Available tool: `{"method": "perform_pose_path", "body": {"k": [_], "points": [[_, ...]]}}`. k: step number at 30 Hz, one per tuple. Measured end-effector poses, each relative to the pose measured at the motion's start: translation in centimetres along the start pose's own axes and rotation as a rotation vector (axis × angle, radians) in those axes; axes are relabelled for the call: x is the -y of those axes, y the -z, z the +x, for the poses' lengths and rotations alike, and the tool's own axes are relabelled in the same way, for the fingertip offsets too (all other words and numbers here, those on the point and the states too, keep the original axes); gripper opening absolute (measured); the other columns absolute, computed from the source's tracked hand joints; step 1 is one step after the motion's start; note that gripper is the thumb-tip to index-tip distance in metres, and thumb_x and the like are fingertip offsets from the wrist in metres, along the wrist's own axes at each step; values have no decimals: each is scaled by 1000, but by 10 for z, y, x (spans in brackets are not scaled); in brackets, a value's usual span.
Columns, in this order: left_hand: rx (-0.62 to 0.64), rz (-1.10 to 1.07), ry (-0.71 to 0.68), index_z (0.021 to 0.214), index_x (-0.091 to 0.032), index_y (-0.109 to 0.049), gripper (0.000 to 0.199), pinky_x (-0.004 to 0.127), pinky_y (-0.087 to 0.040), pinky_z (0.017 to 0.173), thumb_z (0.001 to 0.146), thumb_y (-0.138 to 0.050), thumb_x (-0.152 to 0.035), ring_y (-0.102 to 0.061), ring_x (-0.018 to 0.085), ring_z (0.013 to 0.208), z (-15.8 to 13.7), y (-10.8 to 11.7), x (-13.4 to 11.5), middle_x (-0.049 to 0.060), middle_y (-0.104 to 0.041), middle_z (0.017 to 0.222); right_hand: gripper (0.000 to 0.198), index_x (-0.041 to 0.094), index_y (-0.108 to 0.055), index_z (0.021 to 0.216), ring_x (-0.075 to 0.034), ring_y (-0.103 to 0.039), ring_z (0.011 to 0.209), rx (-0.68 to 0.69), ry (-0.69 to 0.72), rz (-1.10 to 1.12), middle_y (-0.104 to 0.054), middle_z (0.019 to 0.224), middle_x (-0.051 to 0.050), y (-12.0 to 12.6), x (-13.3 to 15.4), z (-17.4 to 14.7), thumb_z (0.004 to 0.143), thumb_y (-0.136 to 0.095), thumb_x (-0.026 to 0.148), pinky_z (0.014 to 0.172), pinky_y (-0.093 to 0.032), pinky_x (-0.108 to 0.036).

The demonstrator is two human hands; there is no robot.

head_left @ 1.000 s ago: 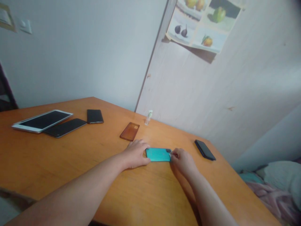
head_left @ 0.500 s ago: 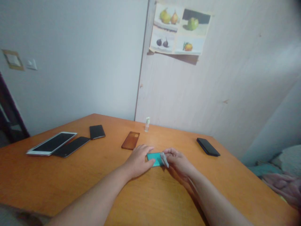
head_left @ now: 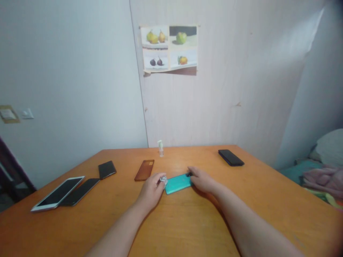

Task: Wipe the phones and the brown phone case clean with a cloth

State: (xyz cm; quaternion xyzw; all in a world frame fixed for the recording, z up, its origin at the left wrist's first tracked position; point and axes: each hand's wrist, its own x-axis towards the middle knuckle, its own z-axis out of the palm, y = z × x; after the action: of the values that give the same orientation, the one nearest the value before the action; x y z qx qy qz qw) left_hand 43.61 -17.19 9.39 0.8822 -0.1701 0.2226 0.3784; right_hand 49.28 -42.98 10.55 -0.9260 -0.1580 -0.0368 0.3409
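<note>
A turquoise phone [head_left: 179,183] lies back up near the middle of the table, its dark camera area partly under my right fingers. My right hand [head_left: 203,179] is closed around the phone's right end. A small crumpled grey cloth [head_left: 163,181] is pinched between the thumb and fingers of my left hand [head_left: 151,191], against the phone's left end. Just behind my left hand lies a brown translucent phone case [head_left: 144,170].
On the left lie a white tablet [head_left: 58,193], a dark phone [head_left: 80,192] and a smaller black device [head_left: 107,169]. A small pump bottle [head_left: 160,149] stands near the back edge. A black phone-like item [head_left: 230,157] lies at the right of the wooden table [head_left: 182,228].
The grey cloth has passed from my right hand to my left. My right hand now grips the phone's right end, and more of its turquoise back shows. The view has levelled and shifted.
</note>
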Motion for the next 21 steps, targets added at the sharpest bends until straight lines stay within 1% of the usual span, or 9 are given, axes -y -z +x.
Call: {"method": "perform_pose_path", "body": {"k": [2,5,8,10,11,13,14,17,21], "points": [[-24,6,18,114,-21,-63,28,37,-49,92,90,-52,-29,-65,22,103,0,0,7,8,-70,110,61,15,-55,134,-28,-49,128,43,10,-39,-55,139,-14,-1,1,-3,74,-55,20,107,-35,-39],[-70,-32,95,122,-20,-57,35,37,-51,89,89,-52,-31,-67,21,100,0,-3,16,8,-70,109,59,18,-59,131,-29,-60,112,99,31,-75,-65,125,-12,2,10,-9,72,-61,27,95,-43,-37],[-123,-47,163,120,-18,-54,36,34,-52,82,86,-56,-30,-68,19,91,0,-3,23,7,-71,102,49,18,-69,112,-26,-65,93,208,87,-108,-71,106,-9,16,20,-15,70,-70,42,79,-47,-31],[-119,-6,157,112,-17,-56,29,32,-52,80,86,-55,-28,-68,18,87,1,0,24,6,-70,98,51,17,-71,98,-25,-65,83,314,130,-148,-71,96,-9,28,25,-18,63,-75,55,69,-46,-30],[-107,22,145,109,-17,-57,26,32,-52,80,86,-55,-28,-67,18,87,1,2,23,5,-70,98,54,17,-71,95,-24,-65,81,362,147,-161,-70,94,-9,33,27,-20,60,-76,58,65,-45,-29],[-79,82,123,105,-17,-60,22,32,-51,81,86,-54,-27,-65,18,89,2,8,20,5,-67,98,58,18,-71,94,-24,-64,81,429,165,-180,-70,95,-9,39,30,-25,55,-79,60,62,-44,-28],[-69,110,119,105,-17,-61,22,33,-50,82,86,-53,-26,-64,18,90,2,11,18,6,-66,99,60,19,-71,96,-24,-64,82,439,168,-188,-69,98,-9,41,30,-26,54,-79,61,63,-44,-28],[-11,194,122,101,-18,-66,21,33,-49,81,85,-54,-24,-62,18,88,3,23,12,5,-63,96,65,22,-70,103,-26,-64,86,409,175,-244,-67,105,-9,37,30,-29,52,-80,61,65,-45,-30],[132,286,121,89,-19,-71,16,30,-47,76,83,-57,-21,-60,18,82,-4,37,-2,3,-60,84,68,22,-70,108,-28,-64,90,364,156,-243,-66,108,-11,28,27,-25,51,-81,57,69,-46,-33]]}}
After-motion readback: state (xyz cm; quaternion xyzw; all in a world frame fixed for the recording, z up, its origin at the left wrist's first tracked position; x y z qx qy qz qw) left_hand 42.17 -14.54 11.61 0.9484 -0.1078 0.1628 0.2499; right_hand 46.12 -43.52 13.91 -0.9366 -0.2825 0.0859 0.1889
